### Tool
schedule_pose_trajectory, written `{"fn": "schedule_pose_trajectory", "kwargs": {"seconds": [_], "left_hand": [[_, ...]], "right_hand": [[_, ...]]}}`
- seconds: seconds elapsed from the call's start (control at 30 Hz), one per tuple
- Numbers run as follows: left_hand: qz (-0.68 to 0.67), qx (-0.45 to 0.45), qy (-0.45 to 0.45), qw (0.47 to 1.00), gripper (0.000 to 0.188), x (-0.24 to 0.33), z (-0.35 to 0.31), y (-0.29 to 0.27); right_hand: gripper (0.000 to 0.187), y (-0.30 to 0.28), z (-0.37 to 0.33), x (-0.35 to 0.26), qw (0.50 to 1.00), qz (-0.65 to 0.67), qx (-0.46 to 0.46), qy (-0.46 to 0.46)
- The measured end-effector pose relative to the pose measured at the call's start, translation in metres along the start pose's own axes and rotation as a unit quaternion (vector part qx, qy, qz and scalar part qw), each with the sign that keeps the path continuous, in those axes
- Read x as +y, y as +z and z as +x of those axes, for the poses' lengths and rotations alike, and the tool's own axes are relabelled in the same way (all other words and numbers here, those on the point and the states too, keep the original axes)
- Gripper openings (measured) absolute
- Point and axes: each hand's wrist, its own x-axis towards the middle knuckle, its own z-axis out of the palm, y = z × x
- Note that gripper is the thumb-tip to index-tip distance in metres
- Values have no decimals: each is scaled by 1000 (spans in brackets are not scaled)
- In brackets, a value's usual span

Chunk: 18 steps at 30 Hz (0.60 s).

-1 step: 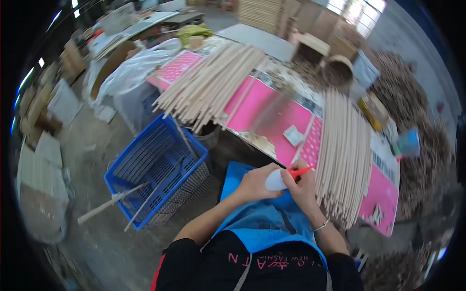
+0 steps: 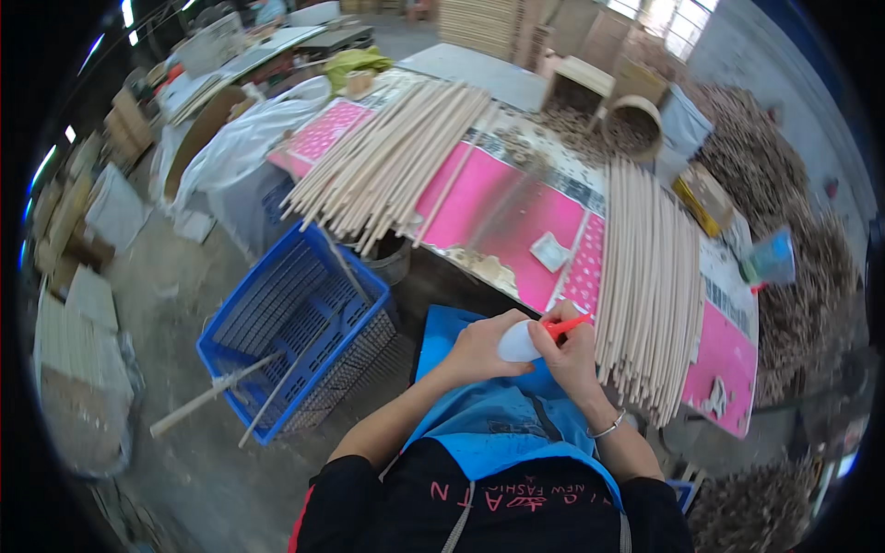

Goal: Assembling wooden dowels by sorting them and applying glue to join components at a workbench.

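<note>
Above my blue apron I hold a white plastic squeeze bottle point(image 2: 519, 344) with a red pointed nozzle point(image 2: 568, 325). My left hand point(image 2: 486, 347) is closed round the body of the bottle. The fingers of my right hand point(image 2: 573, 355) pinch the red nozzle at its base and partly cover it. Just beyond my hands lies the front edge of a worktable with pink printed sheets point(image 2: 525, 229). To the right of my right hand rests a wide row of thin wooden rods point(image 2: 648, 295).
A second pile of wooden rods point(image 2: 392, 157) overhangs the table's left part. Below it stands a blue plastic basket point(image 2: 277, 318) with sticks in it. A round container point(image 2: 632, 127), a yellow box point(image 2: 704, 199) and a blue-green cup point(image 2: 770, 257) sit at the table's right side.
The view has shifted slightly, so the table and rods sit a little differently. Both hands keep the same hold on the bottle.
</note>
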Motion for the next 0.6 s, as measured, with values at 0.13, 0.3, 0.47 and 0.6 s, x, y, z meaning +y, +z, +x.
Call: {"fn": "schedule_pose_trajectory", "kwargs": {"seconds": [0.13,0.3,0.47,0.6], "left_hand": [[-113,-118,6,987,59,-4,18,13],[-167,-203,9,965,57,-5,40,20],[-196,-311,-32,930,66,-7,58,15],[-244,-382,-48,890,71,-11,70,14]], "right_hand": [[28,-14,-16,10,999,19,35,14],[27,-28,-18,15,999,25,43,13],[27,-36,-16,12,999,25,44,-3],[26,-43,-10,11,999,16,27,-13]]}}
